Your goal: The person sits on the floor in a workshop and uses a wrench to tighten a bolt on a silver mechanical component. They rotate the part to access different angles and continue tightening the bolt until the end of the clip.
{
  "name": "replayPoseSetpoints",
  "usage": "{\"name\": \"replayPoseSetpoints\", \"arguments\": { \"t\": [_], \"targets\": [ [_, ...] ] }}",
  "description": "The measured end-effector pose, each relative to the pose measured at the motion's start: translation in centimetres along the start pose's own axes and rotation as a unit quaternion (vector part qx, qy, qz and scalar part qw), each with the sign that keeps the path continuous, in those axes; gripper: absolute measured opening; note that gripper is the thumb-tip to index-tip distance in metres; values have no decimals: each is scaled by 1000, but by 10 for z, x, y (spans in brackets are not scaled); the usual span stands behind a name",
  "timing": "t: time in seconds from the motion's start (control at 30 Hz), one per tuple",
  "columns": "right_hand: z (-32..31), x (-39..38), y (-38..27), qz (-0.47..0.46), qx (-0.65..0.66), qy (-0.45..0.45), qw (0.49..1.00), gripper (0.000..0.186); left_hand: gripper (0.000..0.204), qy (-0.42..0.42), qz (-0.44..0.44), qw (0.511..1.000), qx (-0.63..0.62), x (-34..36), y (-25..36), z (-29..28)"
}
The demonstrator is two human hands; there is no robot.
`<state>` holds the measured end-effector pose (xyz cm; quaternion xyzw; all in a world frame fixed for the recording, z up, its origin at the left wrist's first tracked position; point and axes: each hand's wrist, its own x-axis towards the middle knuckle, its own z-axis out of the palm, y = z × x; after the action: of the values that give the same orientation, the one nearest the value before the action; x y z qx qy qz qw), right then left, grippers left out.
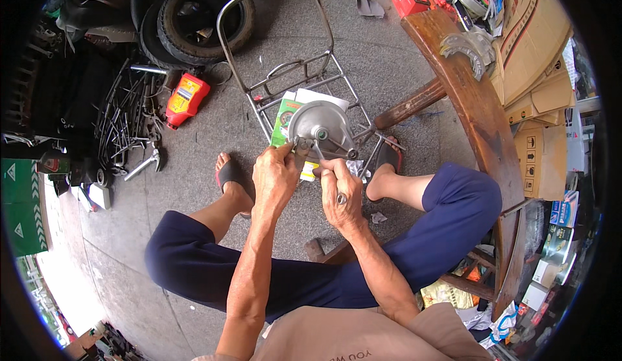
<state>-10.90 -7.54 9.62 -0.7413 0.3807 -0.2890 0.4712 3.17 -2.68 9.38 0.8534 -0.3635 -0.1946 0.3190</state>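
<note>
A round grey metal brake plate [317,120] with a raised hub lies in front of me on a metal tube frame [264,105]. My left hand [275,176] is closed on the plate's near left edge, fingers pinching a small metal part [302,145] there. My right hand [342,196] is closed round a slim metal tool [318,152], its tip against the plate near the hub. The fingers hide most of the tool, so its exact kind does not show. Beneath the plate is a green and white printed box [285,116].
Left: tyres [206,21], a pile of metal tools [123,105], a hammer [144,165] and a red and yellow bottle [186,101]. Right: a wooden bench [463,95] bearing bagged curved parts [468,51], with cardboard [538,44] beyond. My sandalled feet flank the frame's near end.
</note>
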Motion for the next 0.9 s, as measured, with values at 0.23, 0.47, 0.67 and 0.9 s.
{"name": "replayPoseSetpoints", "arguments": {
  "t": [0.23, 0.47, 0.67, 0.9],
  "targets": [
    [-9, 16, 2, -121, -109, -48, 986, 8, 28, -9, 27, 999, 15, 3, 0, -4],
    [-12, 25, -3, -104, -95, -60, 988, 9, 20, -11, -5, 999, 38, 8, 13, -8],
    [-14, 24, -2, -154, -140, -56, 977, 6, 25, -68, -5, 993, 97, 14, 27, -15],
    [-13, 23, 2, -162, -132, -53, 977, 5, 21, -110, -4, 989, 97, 21, 37, -26]
  ]
}}
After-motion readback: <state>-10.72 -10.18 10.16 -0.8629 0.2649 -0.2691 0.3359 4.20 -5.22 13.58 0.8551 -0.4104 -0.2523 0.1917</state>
